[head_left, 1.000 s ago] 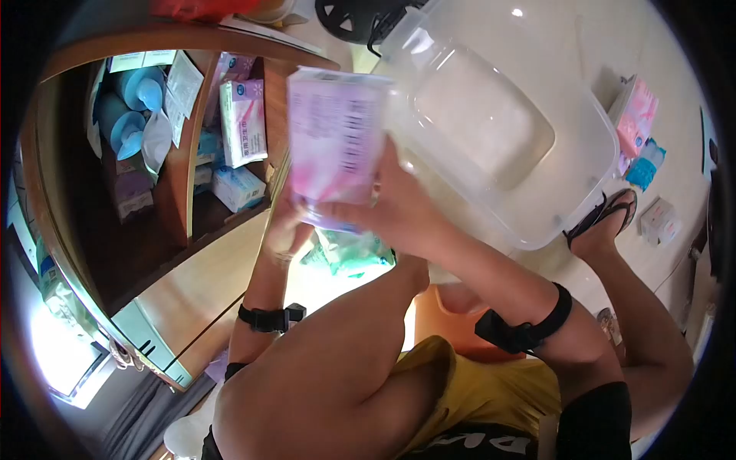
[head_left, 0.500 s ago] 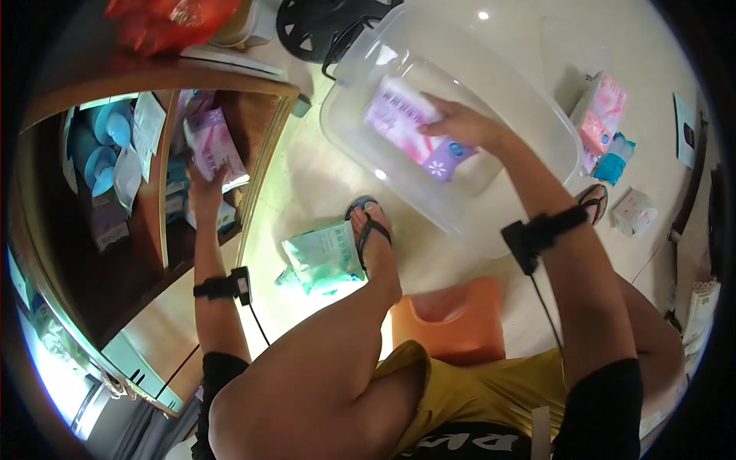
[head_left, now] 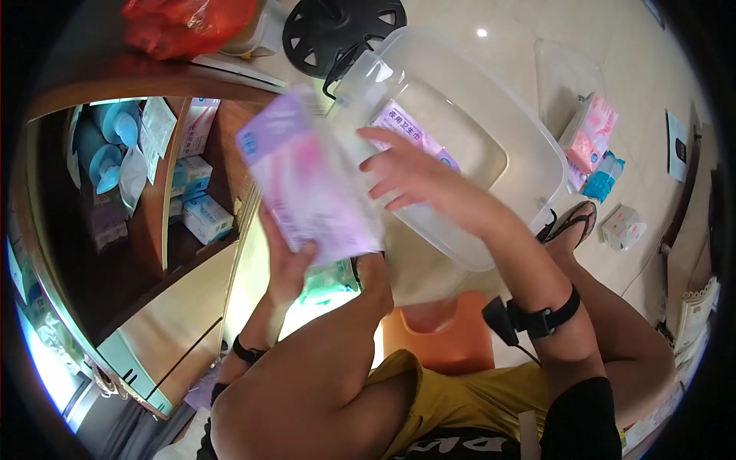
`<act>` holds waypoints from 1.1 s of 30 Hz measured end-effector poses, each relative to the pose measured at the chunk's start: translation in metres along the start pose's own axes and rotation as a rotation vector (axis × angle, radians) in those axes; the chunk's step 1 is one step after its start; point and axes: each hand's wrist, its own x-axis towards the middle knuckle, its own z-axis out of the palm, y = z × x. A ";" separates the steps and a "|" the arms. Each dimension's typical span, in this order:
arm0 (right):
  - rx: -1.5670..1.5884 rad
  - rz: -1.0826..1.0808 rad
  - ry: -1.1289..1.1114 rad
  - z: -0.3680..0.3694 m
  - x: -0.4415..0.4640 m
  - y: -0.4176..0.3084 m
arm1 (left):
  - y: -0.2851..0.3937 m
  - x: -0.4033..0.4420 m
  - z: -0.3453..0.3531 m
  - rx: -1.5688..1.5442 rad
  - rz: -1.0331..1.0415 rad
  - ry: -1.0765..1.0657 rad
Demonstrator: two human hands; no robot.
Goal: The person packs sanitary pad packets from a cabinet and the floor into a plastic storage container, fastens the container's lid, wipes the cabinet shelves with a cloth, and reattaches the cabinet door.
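Note:
My left hand (head_left: 285,257) grips the lower end of a purple and pink package (head_left: 307,184), which is tilted and slightly blurred between the cabinet and the bin. Just right of that package, my right hand (head_left: 410,172) has its fingers spread and holds nothing. Beneath and beyond the right hand, another purple package (head_left: 406,126) lies inside the clear plastic bin (head_left: 529,138). The wooden cabinet (head_left: 175,184) stands open on the left, with a pink and white package (head_left: 198,126) upright in its right compartment and blue-white boxes (head_left: 207,217) below it.
Blue pump-like items (head_left: 107,169) fill the left compartment. A green package (head_left: 328,282) lies on the floor near my foot. An orange stool (head_left: 441,337) is between my legs. Right of the bin are a pink package (head_left: 592,134), a blue packet (head_left: 604,178) and a small white box (head_left: 624,228).
One purple package has been let go in the bin, and my right hand has moved left, off it. My left hand has brought another package out of the cabinet.

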 end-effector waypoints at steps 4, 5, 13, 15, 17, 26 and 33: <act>-0.142 -0.308 0.111 -0.005 0.012 0.029 | -0.002 0.022 0.001 -0.194 -0.025 -0.433; -0.086 -0.260 0.119 -0.027 0.015 0.028 | 0.006 0.040 -0.018 0.092 -0.003 -0.469; -0.528 0.229 0.134 -0.093 0.066 0.081 | -0.028 0.121 -0.170 1.396 0.340 0.377; -0.388 0.132 0.066 -0.090 0.071 0.103 | -0.056 0.150 -0.210 1.438 0.279 0.456; -0.533 0.171 0.121 -0.087 0.071 0.112 | -0.104 0.178 -0.285 2.086 -0.079 0.202; -0.363 0.032 0.134 -0.085 0.057 0.105 | -0.047 0.203 -0.266 1.544 0.132 0.611; -0.499 -0.068 0.189 -0.078 0.051 0.103 | -0.068 0.225 -0.305 1.160 0.204 0.604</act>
